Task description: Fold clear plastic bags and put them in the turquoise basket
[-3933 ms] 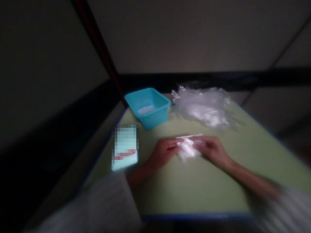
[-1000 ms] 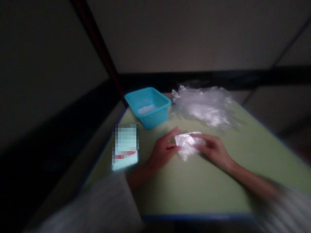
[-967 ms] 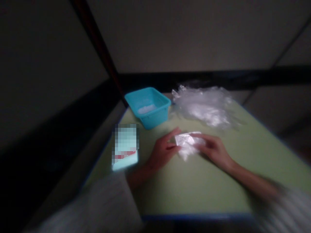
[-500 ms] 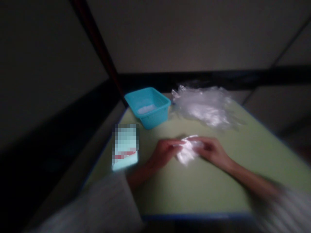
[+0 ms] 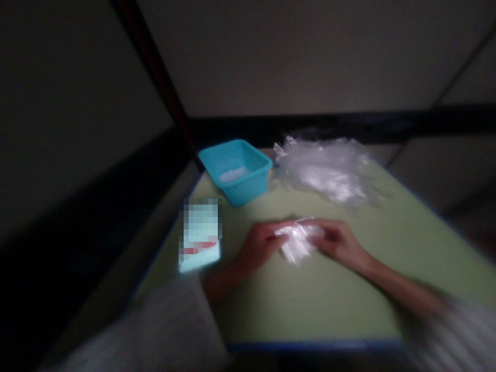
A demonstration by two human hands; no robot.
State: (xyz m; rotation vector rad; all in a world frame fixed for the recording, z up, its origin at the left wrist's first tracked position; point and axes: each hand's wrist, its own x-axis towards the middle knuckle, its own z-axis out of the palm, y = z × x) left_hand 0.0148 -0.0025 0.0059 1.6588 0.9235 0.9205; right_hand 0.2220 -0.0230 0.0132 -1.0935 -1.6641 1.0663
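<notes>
A shiny, crumpled clear plastic bag (image 5: 297,245) is held between my two hands over the middle of the table. My left hand (image 5: 264,242) pinches its left side, with the thumb below and the fingers along the top. On the right side, my right hand (image 5: 338,238) grips it in much the same way. The light is dim and the picture blurred, so whether anything is inside the bag I cannot tell.
A turquoise plastic basket (image 5: 248,191) with something whitish inside stands at the back left. Beside it, a heap of clear plastic bags (image 5: 325,170) covers the back right. A lit, pixelated phone-like screen (image 5: 200,232) lies left on the pale green, blue-edged table (image 5: 310,315).
The plastic between my hands has shifted slightly, its top edge lying a little differently. My left fingers have moved a little along the top. Everything else stays put.
</notes>
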